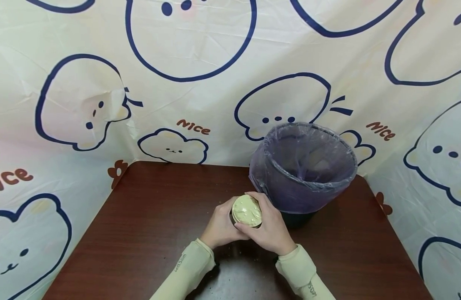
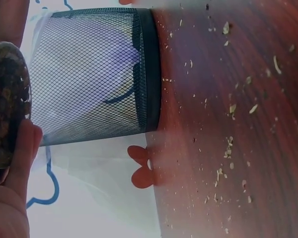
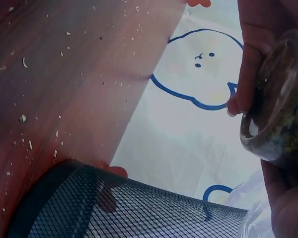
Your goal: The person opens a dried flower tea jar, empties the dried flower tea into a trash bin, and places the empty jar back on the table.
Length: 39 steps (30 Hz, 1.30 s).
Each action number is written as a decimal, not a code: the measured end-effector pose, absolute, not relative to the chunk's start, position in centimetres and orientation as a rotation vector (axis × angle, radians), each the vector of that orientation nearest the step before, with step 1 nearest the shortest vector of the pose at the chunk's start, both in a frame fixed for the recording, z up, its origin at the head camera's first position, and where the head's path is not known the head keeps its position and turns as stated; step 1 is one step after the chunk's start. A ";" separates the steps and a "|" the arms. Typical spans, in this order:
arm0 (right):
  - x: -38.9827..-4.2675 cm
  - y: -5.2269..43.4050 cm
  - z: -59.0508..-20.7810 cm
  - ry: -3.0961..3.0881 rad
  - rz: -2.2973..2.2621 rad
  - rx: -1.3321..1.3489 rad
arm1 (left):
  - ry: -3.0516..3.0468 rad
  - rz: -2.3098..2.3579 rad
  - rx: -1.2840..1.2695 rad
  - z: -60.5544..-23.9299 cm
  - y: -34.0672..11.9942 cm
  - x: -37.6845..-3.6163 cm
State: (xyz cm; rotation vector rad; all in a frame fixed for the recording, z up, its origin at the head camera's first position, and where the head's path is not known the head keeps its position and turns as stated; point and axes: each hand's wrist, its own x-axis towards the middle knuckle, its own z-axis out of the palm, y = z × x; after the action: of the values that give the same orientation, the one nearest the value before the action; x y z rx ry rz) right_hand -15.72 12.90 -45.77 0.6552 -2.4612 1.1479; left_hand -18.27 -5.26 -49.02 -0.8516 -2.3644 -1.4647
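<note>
Your left hand (image 1: 222,227) and right hand (image 1: 269,227) meet over the middle of the tabletop (image 1: 140,233), and both are wrapped around one small round jar (image 1: 246,211). The left hand cups it from the left, fingers curled round its side; the right hand closes on it from the right, fingers bent over the far edge. In the head view the jar tilts toward you, showing a pale, cream-coloured round face. Your wrist views show a glassy body with dark, speckled contents: in the left wrist view the jar (image 2: 7,104) sits against your thumb (image 2: 22,148), and in the right wrist view the jar (image 3: 280,106) is held between your curled fingers (image 3: 248,74) and the heel of your hand.

Just beside your right hand, toward the back right, stands a black mesh bin (image 1: 303,166) lined with a purple bag, its opening leaning toward you. Small pale crumbs (image 2: 228,148) lie scattered over the dark brown wood. A cream cloth (image 1: 200,83) printed with blue-outlined cartoon animals hangs behind and on both sides of the tabletop.
</note>
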 end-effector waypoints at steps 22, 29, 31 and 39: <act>-16.6 14.7 -45.3 -2.492 1.213 0.987 | -2.434 -1.630 -0.972 -48.9 -5.7 -18.3; -16.7 15.1 -45.1 -2.561 1.137 0.997 | -2.429 -1.592 -0.946 -49.3 -5.7 -18.4; -16.7 15.2 -45.0 -2.562 1.116 0.993 | -2.423 -1.585 -0.950 -49.3 -5.7 -18.5; -16.4 15.3 -45.2 -2.536 1.090 0.968 | -2.449 -1.592 -0.962 -49.4 -5.7 -18.5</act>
State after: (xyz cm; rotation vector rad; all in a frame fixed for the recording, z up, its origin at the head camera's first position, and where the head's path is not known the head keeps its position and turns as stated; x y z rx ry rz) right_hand -16.43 15.28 -45.18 0.9685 -2.5363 1.0904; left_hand -18.47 -5.65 -49.44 -0.9616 -2.4494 -1.5922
